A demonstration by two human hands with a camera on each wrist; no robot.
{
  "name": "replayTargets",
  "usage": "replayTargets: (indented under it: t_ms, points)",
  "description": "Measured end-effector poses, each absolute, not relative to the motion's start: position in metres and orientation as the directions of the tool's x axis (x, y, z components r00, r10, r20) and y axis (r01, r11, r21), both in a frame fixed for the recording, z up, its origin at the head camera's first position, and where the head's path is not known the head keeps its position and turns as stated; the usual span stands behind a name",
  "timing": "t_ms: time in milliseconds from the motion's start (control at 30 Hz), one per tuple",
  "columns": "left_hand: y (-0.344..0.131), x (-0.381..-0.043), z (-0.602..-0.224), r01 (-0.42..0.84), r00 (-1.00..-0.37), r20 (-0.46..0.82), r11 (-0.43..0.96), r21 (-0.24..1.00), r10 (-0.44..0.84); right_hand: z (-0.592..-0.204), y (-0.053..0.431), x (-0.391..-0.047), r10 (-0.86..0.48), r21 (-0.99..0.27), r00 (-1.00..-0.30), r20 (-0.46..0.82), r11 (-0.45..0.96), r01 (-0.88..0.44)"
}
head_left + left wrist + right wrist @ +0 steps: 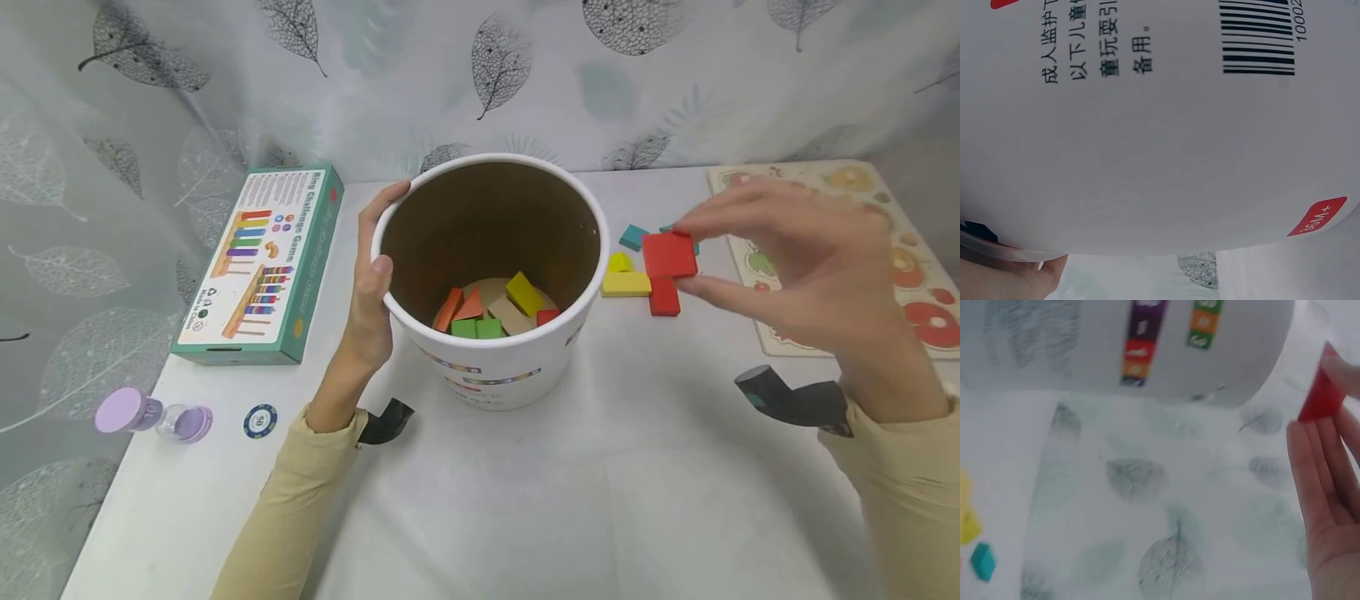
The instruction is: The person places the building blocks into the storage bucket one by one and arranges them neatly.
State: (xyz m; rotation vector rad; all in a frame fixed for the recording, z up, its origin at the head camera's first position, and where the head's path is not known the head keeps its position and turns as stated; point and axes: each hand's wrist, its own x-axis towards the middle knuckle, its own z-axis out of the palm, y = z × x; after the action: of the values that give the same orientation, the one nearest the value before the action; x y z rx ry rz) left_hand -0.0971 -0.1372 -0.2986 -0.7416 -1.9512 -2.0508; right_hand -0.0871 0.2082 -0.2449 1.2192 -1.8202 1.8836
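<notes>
A white bucket (517, 371) with printed sides stands in the middle of the table, with several red, green, yellow and plain wooden blocks (512, 315) at its bottom. My left hand (369, 287) grips its rim on the left side, thumb near the inner edge. In the left wrist view the bucket wall (1147, 156) fills most of the picture. To the right of the bucket, my right hand (817, 258) pinches a red block (670, 255) between thumb and fingers, raised over the loose blocks. The right wrist view shows this red block (1324, 394) with a triangular side.
Beside the bucket lie a yellow block (626, 284), a red block (664, 300) and a teal block (633, 237). A wooden fruit puzzle board (738, 262) is at the right. At the left are a game box (255, 258), a poker chip (260, 422) and a small purple-ended timer (153, 414).
</notes>
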Motion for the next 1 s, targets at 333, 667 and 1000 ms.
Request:
replayTargets:
  t_ms: [333, 667, 1000]
  points:
    - [-0.138, -0.098, -0.3, 0.478, -0.855, 0.484, -0.081, 0.875, 0.186, -0.21, 0.148, -0.105, -0.423, -0.676, -0.585, 0.692, -0.093, -0.731]
    - [-0.138, -0.096, -0.299, 0.479, -0.857, 0.482, -0.061, 0.876, 0.183, -0.211, 0.133, -0.113, -0.435, -0.685, -0.613, 0.66, -0.014, -0.728]
    - [-0.138, -0.097, -0.3, 0.484, -0.855, 0.488, -0.07, 0.872, 0.177, -0.21, 0.13, -0.115, -0.456, -0.682, -0.61, 0.648, 0.007, -0.731]
